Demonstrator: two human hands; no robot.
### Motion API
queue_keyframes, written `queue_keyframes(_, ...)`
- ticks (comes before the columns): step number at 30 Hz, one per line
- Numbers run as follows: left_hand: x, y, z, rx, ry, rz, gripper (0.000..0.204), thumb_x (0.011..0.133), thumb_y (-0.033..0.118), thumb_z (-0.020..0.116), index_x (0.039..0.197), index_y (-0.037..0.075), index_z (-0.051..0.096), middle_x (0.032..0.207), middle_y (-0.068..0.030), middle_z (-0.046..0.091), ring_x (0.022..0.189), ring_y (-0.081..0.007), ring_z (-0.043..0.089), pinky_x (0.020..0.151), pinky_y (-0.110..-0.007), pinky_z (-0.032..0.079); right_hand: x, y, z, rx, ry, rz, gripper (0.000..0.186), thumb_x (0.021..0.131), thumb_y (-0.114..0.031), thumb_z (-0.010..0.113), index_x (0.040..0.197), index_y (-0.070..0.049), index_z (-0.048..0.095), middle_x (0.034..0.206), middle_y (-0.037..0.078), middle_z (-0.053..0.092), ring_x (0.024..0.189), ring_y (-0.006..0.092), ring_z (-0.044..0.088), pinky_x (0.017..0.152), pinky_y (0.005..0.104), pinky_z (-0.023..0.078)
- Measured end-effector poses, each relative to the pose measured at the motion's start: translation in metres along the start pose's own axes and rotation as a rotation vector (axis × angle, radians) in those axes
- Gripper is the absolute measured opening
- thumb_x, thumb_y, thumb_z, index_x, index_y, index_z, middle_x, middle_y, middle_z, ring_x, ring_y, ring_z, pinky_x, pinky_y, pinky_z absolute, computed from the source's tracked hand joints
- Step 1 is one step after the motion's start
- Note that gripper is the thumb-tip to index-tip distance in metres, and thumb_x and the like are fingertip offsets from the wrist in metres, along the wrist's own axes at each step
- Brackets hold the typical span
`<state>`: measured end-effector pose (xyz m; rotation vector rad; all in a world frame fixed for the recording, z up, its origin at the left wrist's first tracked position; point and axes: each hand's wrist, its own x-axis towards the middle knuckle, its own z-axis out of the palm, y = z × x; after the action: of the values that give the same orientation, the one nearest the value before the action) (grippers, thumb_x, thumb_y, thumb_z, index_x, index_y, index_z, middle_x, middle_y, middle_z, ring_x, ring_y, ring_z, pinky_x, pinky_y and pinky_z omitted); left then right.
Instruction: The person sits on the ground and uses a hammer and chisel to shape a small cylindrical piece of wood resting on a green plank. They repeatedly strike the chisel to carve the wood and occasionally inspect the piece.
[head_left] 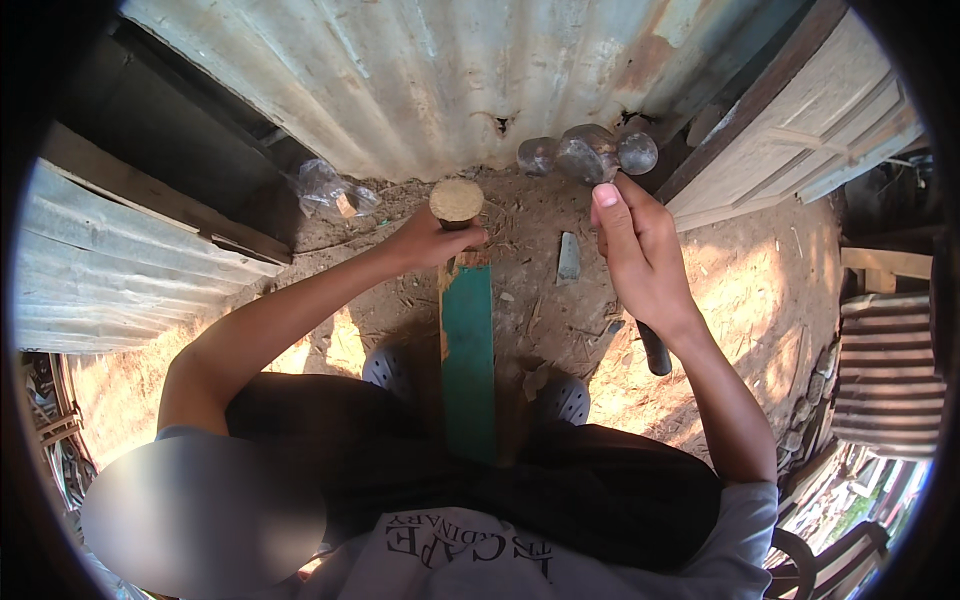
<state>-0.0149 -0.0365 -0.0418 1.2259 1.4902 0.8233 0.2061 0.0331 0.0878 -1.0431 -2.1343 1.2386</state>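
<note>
My left hand [440, 240] is closed round an upright short tool [456, 203] with a round, pale tan top and a dark band below it, held at the far end of a green-painted wooden plank [466, 350] with chipped bare wood. The plank runs toward me between my legs; the tool's lower part is hidden. My right hand [640, 255] grips a hammer [585, 155] with a worn metal head, raised to the right of the tool, its dark handle showing below the hand.
Corrugated metal sheets [420, 70] stand ahead and at the left. A crumpled plastic bag [325, 195] and a stone piece [568, 258] lie on the dirt ground [750, 300]. A wooden panel [780, 120] leans at the right. My grey clogs [565, 400] flank the plank.
</note>
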Motion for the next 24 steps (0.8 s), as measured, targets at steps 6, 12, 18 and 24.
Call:
queue_keyframes(6,-0.001,0.006,-0.001,0.006,0.02,-0.017,0.021,0.082,0.023,0.065,0.083,0.006,0.054,0.076,0.0003,0.056,0.074,-0.0092,0.052,0.068,-0.027,0.043,-0.003,-0.006,-0.002,0.018,-0.018,0.048,0.034,0.095,-0.03,0.044,0.091,0.002,0.051,0.056,0.007,0.041,0.054,0.011,0.039,0.051,0.0297,0.035)
queue_keyframes(12,0.0,0.015,0.002,-0.005,-0.019,-0.03,0.048,0.08,0.033,0.068,0.113,0.001,0.051,0.103,-0.0101,0.058,0.097,-0.0189,0.054,0.085,-0.033,0.043,-0.008,0.007,-0.004,0.05,-0.02,0.098,0.034,0.096,-0.03,0.044,0.088,0.002,0.051,0.059,0.002,0.038,0.059,0.0077,0.035,0.052,0.0259,0.033)
queue_keyframes(18,0.006,0.004,-0.001,0.096,0.052,0.058,0.05,0.08,0.032,0.067,0.114,0.001,0.05,0.101,-0.012,0.06,0.097,-0.0201,0.056,0.085,-0.034,0.043,-0.008,0.008,-0.003,0.027,-0.028,0.107,0.033,0.095,-0.029,0.045,0.086,0.002,0.051,0.059,0.001,0.038,0.058,0.0081,0.035,0.052,0.0263,0.033)
queue_keyframes(24,0.009,-0.01,-0.001,0.08,0.217,0.041,0.041,0.078,0.023,0.065,0.11,0.0,0.051,0.098,-0.0126,0.061,0.087,-0.0221,0.06,0.076,-0.034,0.047,-0.007,0.009,0.002,-0.002,-0.039,0.07,0.029,0.095,-0.027,0.047,0.092,0.002,0.053,0.059,0.003,0.04,0.057,0.009,0.036,0.051,0.027,0.033)
